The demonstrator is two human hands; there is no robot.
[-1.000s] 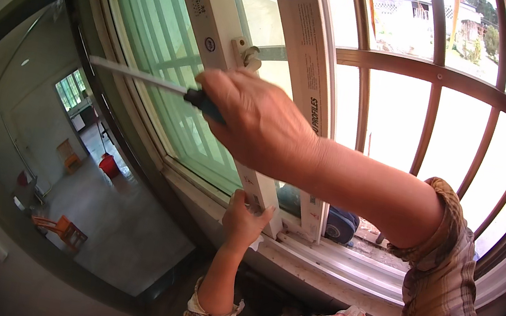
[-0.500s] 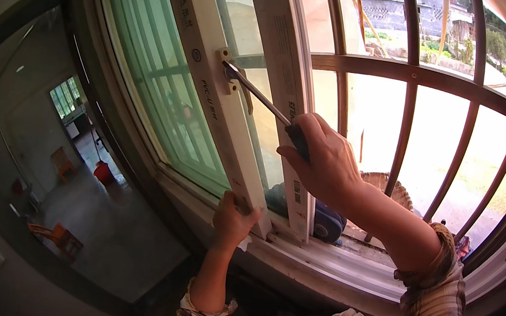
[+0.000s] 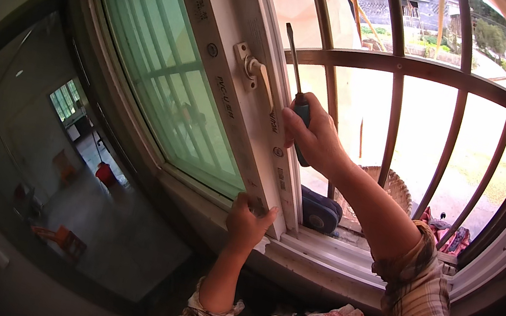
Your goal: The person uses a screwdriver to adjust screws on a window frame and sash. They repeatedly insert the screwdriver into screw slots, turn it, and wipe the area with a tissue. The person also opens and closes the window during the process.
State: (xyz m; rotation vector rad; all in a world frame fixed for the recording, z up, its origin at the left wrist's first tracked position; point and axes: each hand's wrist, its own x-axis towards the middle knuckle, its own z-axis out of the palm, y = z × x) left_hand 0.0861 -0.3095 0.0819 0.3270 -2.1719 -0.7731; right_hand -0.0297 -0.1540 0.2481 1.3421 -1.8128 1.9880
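My right hand [image 3: 321, 139] is wrapped around the dark handle of a screwdriver [image 3: 302, 111]. Its metal blade points up, in front of the window bars and apart from the window handle. Low on the white sliding window sash [image 3: 223, 94], my left hand [image 3: 246, 224] grips the frame, thumb on its right side. A pale window handle [image 3: 255, 69] with a small base plate sits on the sash, its lever angled downward, just left of my right hand. Green-tinted glass [image 3: 166, 78] fills the sash.
Dark metal bars [image 3: 392, 127] stand outside the opening. A dark blue case [image 3: 318, 211] and a woven basket [image 3: 397, 191] sit beyond the sill track [image 3: 336, 257]. To the left, a doorway shows a room with a red bucket [image 3: 106, 174] and an orange-brown chair [image 3: 64, 241].
The sash has slid right with my left hand on it, closing the gap to the neighbouring upright. My right hand has taken the screwdriver off the window handle and turned its blade upward.
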